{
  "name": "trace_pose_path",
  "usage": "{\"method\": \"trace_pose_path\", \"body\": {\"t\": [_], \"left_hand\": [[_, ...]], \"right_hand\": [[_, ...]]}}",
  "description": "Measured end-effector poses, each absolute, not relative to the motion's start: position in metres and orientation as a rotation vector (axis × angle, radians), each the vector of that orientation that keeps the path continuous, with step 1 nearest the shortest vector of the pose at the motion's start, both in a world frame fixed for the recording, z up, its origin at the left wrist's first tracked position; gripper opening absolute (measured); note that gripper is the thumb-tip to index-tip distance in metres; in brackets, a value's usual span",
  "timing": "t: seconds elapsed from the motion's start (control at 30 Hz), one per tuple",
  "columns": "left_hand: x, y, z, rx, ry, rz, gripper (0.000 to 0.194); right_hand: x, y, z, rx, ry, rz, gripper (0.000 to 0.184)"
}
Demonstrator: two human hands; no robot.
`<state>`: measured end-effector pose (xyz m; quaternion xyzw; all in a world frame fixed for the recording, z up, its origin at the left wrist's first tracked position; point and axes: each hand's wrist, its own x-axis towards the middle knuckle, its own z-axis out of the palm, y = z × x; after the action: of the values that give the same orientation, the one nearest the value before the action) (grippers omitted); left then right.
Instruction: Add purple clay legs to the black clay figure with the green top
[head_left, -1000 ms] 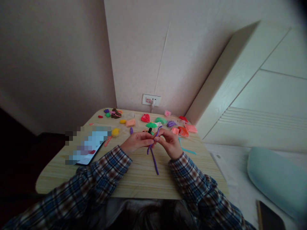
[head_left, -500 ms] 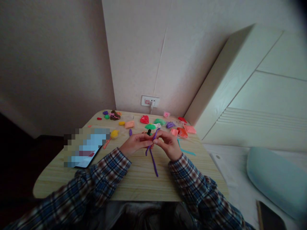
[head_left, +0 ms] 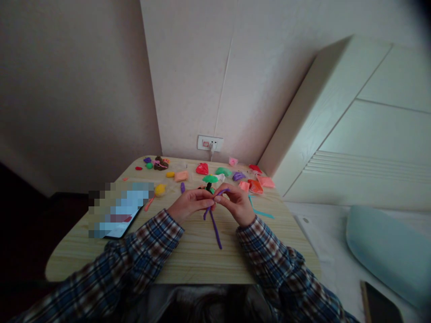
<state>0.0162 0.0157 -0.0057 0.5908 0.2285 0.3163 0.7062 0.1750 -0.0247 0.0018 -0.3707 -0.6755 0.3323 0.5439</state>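
My left hand and my right hand meet above the middle of the table, fingertips closed in a pinch. Between them is a thin purple strip of modelling clay, its upper end lying across my right fingers. A short purple end hangs under my left fingertips. A longer purple clay strip runs down toward me; where it joins the rest is hidden. Just behind the fingers stands a small clay figure with a green top and black stem, its lower part partly covered.
A phone or tablet with a lit, blurred screen lies left. Around the back of the table are a yellow clay lump, a red clay packet, an orange packet and turquoise strips. A wall socket sits behind.
The upper end of the purple strip has tipped from nearly upright down to the right, over my right fingers. Both hands stay in nearly the same place.
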Motion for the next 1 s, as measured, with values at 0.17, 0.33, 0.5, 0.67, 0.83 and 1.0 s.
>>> {"method": "trace_pose_path", "body": {"t": [0.17, 0.33, 0.5, 0.67, 0.83, 1.0], "left_hand": [[0.0166, 0.0144, -0.0045, 1.288, 0.524, 0.715, 0.024], [0.0167, 0.0132, -0.0037, 1.233, 0.517, 0.69, 0.025], [0.0168, 0.0124, -0.0021, 1.208, 0.506, 0.675, 0.023], [0.0161, 0.0114, 0.0007, 1.164, 0.498, 0.689, 0.024], [0.0164, 0.0119, 0.0003, 1.177, 0.452, 0.677, 0.033], [0.0171, 0.0134, -0.0047, 1.286, 0.485, 0.693, 0.032]], "right_hand": [[0.1753, -0.0248, 0.0019, -0.886, -1.629, 0.768, 0.02], [0.177, -0.0245, 0.0015, -0.896, -1.615, 0.718, 0.019], [0.1766, -0.0244, 0.002, -0.882, -1.627, 0.746, 0.019], [0.1765, -0.0234, 0.0018, -0.866, -1.617, 0.807, 0.022], [0.1773, -0.0226, 0.0011, -0.873, -1.613, 0.775, 0.019], [0.1769, -0.0226, -0.0001, -0.89, -1.647, 0.757, 0.022]]}}
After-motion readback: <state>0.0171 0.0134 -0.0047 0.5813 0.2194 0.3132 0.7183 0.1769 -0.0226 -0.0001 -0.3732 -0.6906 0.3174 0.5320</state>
